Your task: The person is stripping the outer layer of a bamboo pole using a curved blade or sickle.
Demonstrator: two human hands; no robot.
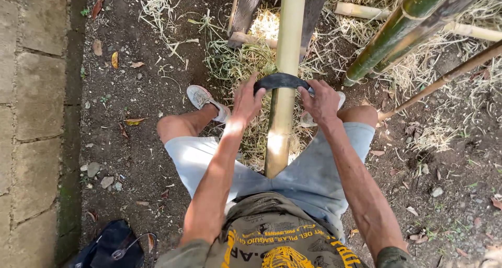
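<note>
Gripping a curved black blade (pixel 281 81) by both ends, the left hand (pixel 247 101) and right hand (pixel 320 102) closed fingers around it across the stiff, probably slippery bamboo pole (pixel 285 64).

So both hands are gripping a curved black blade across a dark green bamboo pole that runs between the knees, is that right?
Not quite. The bamboo pole under the curved black blade is pale yellow, not dark green; the green poles lean off to the right. The rest holds in the head view: left hand and right hand each grip an end of the blade.
</note>
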